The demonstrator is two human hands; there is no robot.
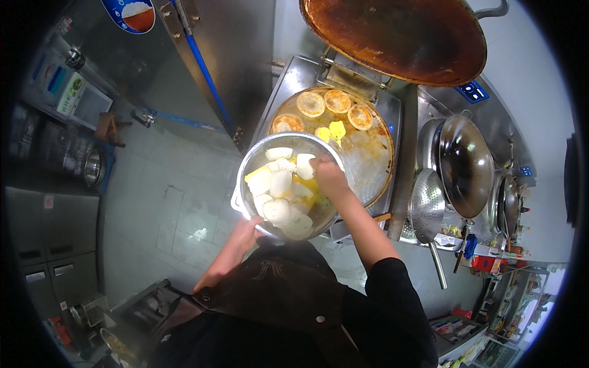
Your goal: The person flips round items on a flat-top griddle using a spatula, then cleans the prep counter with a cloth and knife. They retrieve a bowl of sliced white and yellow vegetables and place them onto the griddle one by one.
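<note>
My left hand grips the near-left rim of a large round metal basin, held tilted over the near-left part of a round griddle plate. Inside the basin lie several pale white round pieces, possibly dough or bun slices, some coated in a yellow egg-like liquid. The fingers of my right hand are closed on a white piece by the basin's right side. Beyond the basin, several browned round cakes and two bright yellow patches sit on the plate.
The griddle's round lid stands raised at the back. To the right are a large wok and a perforated metal ladle, its handle jutting towards me. A wooden-handled blade lies at the griddle's front edge. Tall metal panels rise on the left.
</note>
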